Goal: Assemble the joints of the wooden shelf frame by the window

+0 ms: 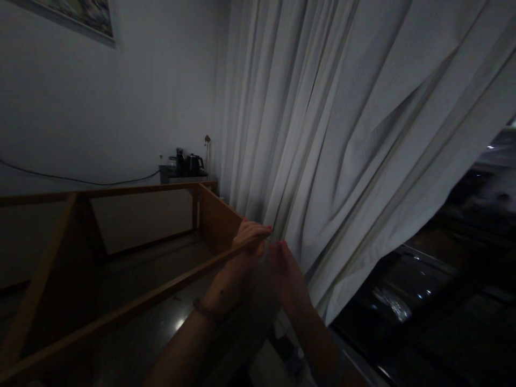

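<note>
A brown wooden furniture frame (133,309) with long rails and upright panels fills the left and lower part of the head view. My left hand (244,248) wraps around the end of its near rail, fingers over the top and the wrist beneath, with a bracelet on that arm. Just to the right, my right hand (284,271) has its fingertips pinched together close to the rail's end. Something thin and small seems to run between those fingertips and the wood, but dim light keeps me from telling what it is.
White curtains (322,134) hang directly beyond and to the right of my hands. In the far corner a black kettle (194,163) stands on a small dark cabinet (165,174). A black cable (97,184) droops along the wall. Dark glass (407,312) with reflections lies at right.
</note>
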A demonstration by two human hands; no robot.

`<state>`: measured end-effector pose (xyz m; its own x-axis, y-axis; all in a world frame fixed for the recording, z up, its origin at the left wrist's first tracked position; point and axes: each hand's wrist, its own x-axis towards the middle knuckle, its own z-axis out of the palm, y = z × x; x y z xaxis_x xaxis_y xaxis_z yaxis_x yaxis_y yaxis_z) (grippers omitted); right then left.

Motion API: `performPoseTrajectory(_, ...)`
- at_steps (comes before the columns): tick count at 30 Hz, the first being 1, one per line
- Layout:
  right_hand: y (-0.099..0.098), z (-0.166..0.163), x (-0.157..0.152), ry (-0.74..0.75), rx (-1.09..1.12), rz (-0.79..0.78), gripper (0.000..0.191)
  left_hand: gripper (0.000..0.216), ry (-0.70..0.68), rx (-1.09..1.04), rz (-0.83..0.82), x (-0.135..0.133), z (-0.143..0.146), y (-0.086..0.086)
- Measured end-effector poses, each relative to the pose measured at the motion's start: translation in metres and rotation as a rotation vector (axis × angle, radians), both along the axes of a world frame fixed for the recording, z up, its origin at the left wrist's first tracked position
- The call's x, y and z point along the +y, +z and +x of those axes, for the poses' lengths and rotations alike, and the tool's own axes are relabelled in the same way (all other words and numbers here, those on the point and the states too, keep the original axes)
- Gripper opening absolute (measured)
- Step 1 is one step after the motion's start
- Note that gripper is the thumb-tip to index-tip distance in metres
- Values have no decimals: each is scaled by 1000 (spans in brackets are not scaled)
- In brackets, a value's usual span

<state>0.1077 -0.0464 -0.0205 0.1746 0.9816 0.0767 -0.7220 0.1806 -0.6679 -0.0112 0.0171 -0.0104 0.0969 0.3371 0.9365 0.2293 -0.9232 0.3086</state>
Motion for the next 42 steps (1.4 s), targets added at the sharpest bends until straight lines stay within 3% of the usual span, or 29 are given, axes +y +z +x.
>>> performPoseTrajectory(16,7,0,-7,-48,-93,-19,26,17,10,-9,-25,3,2,-3)
performPoseTrajectory(22,15,-2,-10,-163,-302,7,31,20,21,-10,-35,3,3,-4)
performPoseTrajectory(29,24,12,-16,-288,-289,104,32,22,-8,-2,-44,5,2,-7)
performPoseTrajectory(32,17,23,-14,-346,-277,109,28,20,0,13,-40,6,1,-8)
performPoseTrajectory(36,-7,33,-10,-388,-282,63,23,24,17,47,-30,6,-3,-7)
performPoseTrajectory(42,-41,32,-16,-292,-342,46,20,63,35,121,-68,0,-9,-10)
